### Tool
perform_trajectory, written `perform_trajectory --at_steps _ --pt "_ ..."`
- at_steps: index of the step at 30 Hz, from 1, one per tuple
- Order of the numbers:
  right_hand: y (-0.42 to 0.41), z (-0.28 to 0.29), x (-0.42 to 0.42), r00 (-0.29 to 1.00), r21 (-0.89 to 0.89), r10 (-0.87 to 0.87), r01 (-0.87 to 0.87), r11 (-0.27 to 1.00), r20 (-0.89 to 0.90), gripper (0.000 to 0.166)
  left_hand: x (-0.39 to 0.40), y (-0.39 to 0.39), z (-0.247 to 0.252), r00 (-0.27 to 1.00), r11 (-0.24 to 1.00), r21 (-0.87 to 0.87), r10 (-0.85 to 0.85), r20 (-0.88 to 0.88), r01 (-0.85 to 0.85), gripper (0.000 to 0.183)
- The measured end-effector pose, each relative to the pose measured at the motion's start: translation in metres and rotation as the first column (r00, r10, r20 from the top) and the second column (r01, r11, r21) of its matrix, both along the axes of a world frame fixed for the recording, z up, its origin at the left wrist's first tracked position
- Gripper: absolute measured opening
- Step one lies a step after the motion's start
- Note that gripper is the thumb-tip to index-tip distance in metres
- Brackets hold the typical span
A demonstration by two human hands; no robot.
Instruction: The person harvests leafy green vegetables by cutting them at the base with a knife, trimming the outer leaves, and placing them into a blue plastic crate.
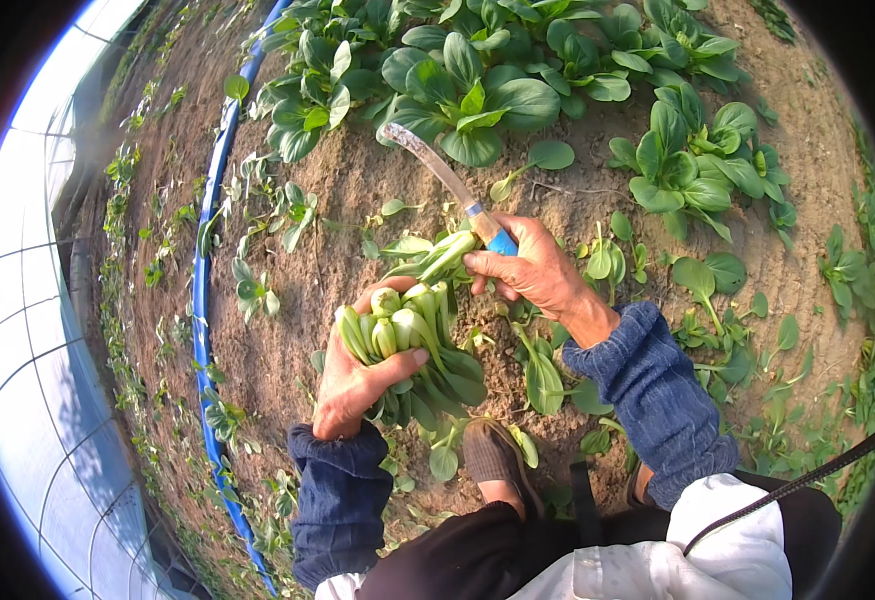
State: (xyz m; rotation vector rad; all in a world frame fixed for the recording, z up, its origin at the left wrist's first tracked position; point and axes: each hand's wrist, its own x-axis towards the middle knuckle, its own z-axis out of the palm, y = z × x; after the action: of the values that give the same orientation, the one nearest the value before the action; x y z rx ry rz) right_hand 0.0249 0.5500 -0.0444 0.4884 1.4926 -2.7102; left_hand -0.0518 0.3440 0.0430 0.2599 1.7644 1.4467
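Observation:
My left hand (366, 367) is closed round a bunch of bok choy (407, 330), its pale cut stem ends facing up and its green leaves hanging below. In my right hand (531, 266) is a curved sickle knife (441, 176) with a wooden handle, part blue; its stained blade points up and to the left. Another bok choy stem end (449, 251) lies against my right fingertips, just above the bunch; whether those fingers grip it too I cannot tell. Both hands are over the soil, close together.
Uncut bok choy plants (475, 97) grow across the top, with more at the right (681, 172). Loose leaves (542, 375) lie on the soil (287, 262). A blue hose (201, 300) runs along the left, before a plastic-sheeted greenhouse wall (25, 337). A shoe (494, 454) stands below the bunch.

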Motion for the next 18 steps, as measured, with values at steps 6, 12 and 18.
perform_trajectory --at_steps 6,12,18 --pt "0.026 -0.008 -0.001 0.992 0.54 -0.1 0.124 0.833 -0.075 0.019 -0.001 -0.041 0.006 0.909 0.929 0.146 0.285 0.305 -0.34 0.065" --pt "0.004 0.017 -0.009 0.991 0.218 0.113 -0.096 0.971 -0.067 0.027 0.006 -0.052 0.0 0.798 0.889 0.146 0.304 0.521 -0.434 0.063" --pt "0.013 -0.003 -0.008 0.997 0.487 -0.072 0.073 0.87 -0.02 0.018 0.009 -0.049 0.002 0.879 0.922 0.126 0.297 0.374 -0.365 0.064"
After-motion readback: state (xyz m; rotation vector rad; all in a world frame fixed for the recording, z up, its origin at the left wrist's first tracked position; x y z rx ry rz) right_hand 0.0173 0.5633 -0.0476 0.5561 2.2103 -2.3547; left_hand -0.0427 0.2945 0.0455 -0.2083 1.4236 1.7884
